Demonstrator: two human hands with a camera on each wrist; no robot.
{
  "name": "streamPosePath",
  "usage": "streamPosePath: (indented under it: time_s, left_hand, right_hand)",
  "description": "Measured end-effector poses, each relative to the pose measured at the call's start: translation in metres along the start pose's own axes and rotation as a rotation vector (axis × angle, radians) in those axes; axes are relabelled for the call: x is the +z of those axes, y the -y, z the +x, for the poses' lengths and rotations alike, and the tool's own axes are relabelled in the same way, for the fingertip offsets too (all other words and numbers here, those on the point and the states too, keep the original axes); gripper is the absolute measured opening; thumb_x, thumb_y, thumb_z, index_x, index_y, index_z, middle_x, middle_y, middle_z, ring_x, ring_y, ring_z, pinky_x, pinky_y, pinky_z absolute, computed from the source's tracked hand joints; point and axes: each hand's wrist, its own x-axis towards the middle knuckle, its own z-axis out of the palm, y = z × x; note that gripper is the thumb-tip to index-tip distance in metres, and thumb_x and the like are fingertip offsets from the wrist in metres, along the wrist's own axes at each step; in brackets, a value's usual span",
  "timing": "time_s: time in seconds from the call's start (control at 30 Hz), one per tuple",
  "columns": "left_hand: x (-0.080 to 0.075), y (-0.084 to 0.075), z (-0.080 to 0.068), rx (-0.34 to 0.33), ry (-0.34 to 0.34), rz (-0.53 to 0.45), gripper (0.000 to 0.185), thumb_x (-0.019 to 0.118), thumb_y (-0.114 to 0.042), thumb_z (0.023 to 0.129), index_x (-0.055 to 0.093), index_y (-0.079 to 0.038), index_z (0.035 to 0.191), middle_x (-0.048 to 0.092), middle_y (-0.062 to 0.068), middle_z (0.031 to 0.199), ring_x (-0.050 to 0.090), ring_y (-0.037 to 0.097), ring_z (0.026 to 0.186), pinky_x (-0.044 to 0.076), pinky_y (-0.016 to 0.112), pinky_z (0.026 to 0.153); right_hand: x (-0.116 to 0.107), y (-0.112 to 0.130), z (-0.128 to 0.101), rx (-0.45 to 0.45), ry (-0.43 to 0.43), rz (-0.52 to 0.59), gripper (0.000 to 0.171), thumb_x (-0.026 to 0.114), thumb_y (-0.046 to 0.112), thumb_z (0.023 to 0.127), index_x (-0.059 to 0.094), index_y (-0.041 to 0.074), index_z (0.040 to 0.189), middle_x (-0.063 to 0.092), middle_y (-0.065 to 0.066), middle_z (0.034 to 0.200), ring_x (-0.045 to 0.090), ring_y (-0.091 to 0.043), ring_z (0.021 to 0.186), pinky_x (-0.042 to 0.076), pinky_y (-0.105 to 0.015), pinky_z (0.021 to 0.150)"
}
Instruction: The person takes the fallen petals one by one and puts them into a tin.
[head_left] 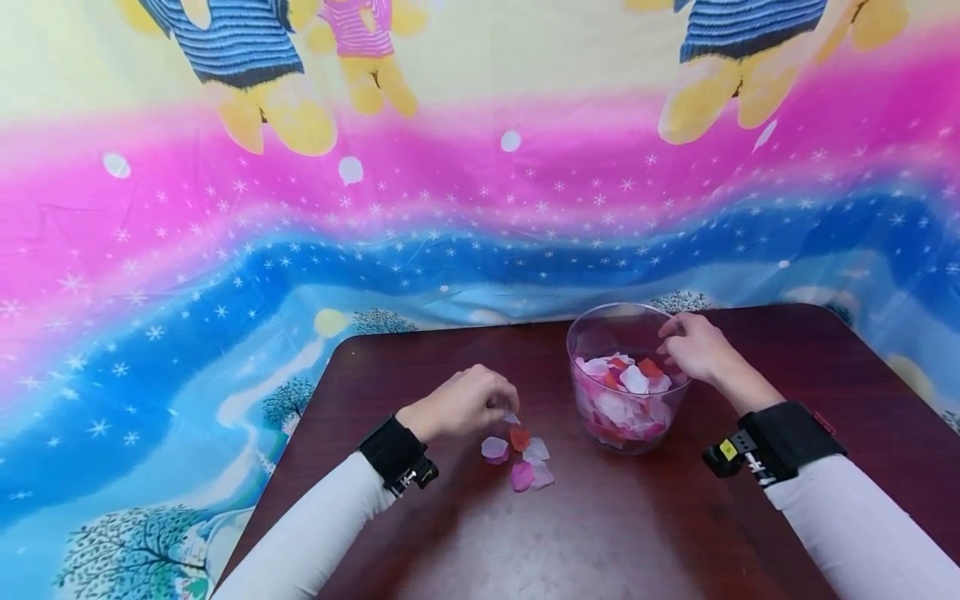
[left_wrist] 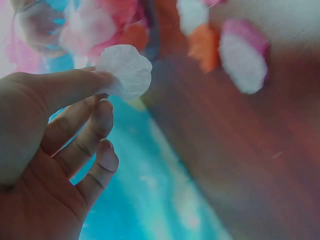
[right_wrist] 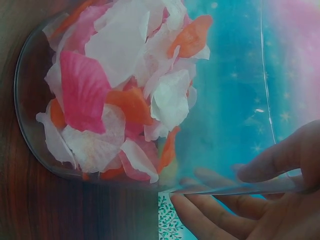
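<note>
A clear glass bowl (head_left: 595,333) stands on the dark wooden table (head_left: 637,533), part filled with white, pink and orange petals (head_left: 626,392). My right hand (head_left: 693,343) grips the bowl's right rim (right_wrist: 240,188), thumb inside and fingers outside the glass. My left hand (head_left: 468,402) hovers just above the table, left of the bowl, and pinches a white petal (left_wrist: 125,70) between thumb and forefinger. A few loose petals (head_left: 521,454) lie on the table just right of that hand.
A bright printed cloth (head_left: 300,208) with pink and blue bands hangs behind and drapes under the table's far edge. Black wrist straps (head_left: 780,437) sit on both white sleeves. The table's front half is bare wood.
</note>
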Motion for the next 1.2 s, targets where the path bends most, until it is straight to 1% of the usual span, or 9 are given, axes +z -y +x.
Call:
streamPosePath:
  time_s: [0.2,0.4,0.47,0.53,0.7,0.87,1.03,1.1,1.2]
  left_hand:
    - [-0.04,-0.013,0.021,0.041,-0.012,0.092,0.014,0.072,-0.007,0.095,0.078,-0.019,0.098,0.069,-0.01,0.086,0.056,0.005,0.074,0.049,0.021,0.066]
    - [-0.072,-0.033,0.061,0.163,-0.115,0.06,0.014,0.07,-0.004,0.095,0.078,-0.015,0.098,0.067,-0.006,0.082,0.052,0.007,0.067,0.045,0.021,0.065]
    - [-0.078,-0.042,0.075,0.19,-0.123,0.046,0.014,0.068,-0.005,0.097,0.078,-0.014,0.1,0.069,-0.005,0.085,0.052,0.007,0.068,0.045,0.021,0.065]
    - [-0.082,-0.051,0.087,0.209,-0.111,0.034,0.013,0.067,-0.007,0.099,0.078,-0.014,0.103,0.07,-0.004,0.089,0.053,0.007,0.07,0.045,0.021,0.068]
    - [-0.081,-0.069,0.116,0.233,-0.056,0.014,0.011,0.068,-0.011,0.099,0.077,-0.015,0.104,0.073,-0.005,0.097,0.06,0.006,0.081,0.049,0.019,0.078]
    - [-0.062,-0.082,0.147,0.265,0.018,0.04,0.01,0.069,-0.012,0.098,0.077,-0.015,0.102,0.071,-0.006,0.093,0.06,0.006,0.084,0.048,0.017,0.079]
    - [-0.044,-0.092,0.163,0.269,0.107,0.076,0.01,0.07,-0.012,0.097,0.078,-0.014,0.102,0.069,-0.005,0.092,0.059,0.008,0.085,0.049,0.017,0.077]
    - [-0.04,-0.094,0.167,0.265,0.122,0.086,0.01,0.07,-0.012,0.097,0.078,-0.015,0.101,0.069,-0.006,0.091,0.059,0.007,0.085,0.049,0.017,0.078]
    - [-0.037,-0.095,0.173,0.276,0.112,0.08,0.01,0.071,-0.011,0.096,0.078,-0.017,0.101,0.07,-0.007,0.092,0.06,0.006,0.086,0.049,0.016,0.079]
  right_hand:
    - [-0.002,-0.001,0.001,0.002,0.007,-0.009,0.043,0.036,0.005,0.097,0.044,-0.016,0.134,0.059,-0.037,0.123,0.062,-0.048,0.107,0.059,-0.047,0.077]
    - [-0.008,-0.003,-0.002,0.01,-0.015,-0.017,0.043,0.038,0.005,0.097,0.045,-0.017,0.132,0.06,-0.038,0.121,0.064,-0.048,0.104,0.06,-0.048,0.076]
    - [-0.008,-0.003,-0.002,0.018,-0.018,-0.018,0.043,0.038,0.005,0.097,0.046,-0.017,0.133,0.061,-0.038,0.121,0.064,-0.048,0.105,0.059,-0.048,0.077]
    - [-0.007,-0.002,-0.003,0.021,-0.018,-0.021,0.043,0.039,0.006,0.098,0.046,-0.017,0.133,0.061,-0.037,0.122,0.064,-0.047,0.105,0.059,-0.048,0.078]
    - [-0.002,0.002,-0.002,0.023,-0.017,-0.023,0.042,0.04,0.007,0.099,0.046,-0.015,0.134,0.061,-0.036,0.122,0.064,-0.046,0.106,0.059,-0.047,0.076]
    - [0.001,0.0,-0.003,0.032,-0.022,-0.017,0.041,0.039,0.008,0.098,0.047,-0.014,0.132,0.062,-0.033,0.119,0.066,-0.042,0.102,0.058,-0.043,0.074]
    - [0.001,0.002,-0.003,0.009,-0.029,-0.014,0.035,0.04,0.008,0.099,0.051,-0.011,0.126,0.063,-0.03,0.115,0.066,-0.039,0.096,0.054,-0.037,0.071]
    - [0.0,0.001,-0.003,0.003,-0.035,-0.021,0.032,0.042,0.009,0.1,0.052,-0.009,0.123,0.063,-0.028,0.112,0.065,-0.036,0.091,0.052,-0.036,0.07]
    - [-0.003,-0.001,-0.003,0.009,-0.044,-0.034,0.03,0.043,0.01,0.101,0.052,-0.008,0.122,0.062,-0.026,0.109,0.062,-0.031,0.087,0.049,-0.035,0.069]
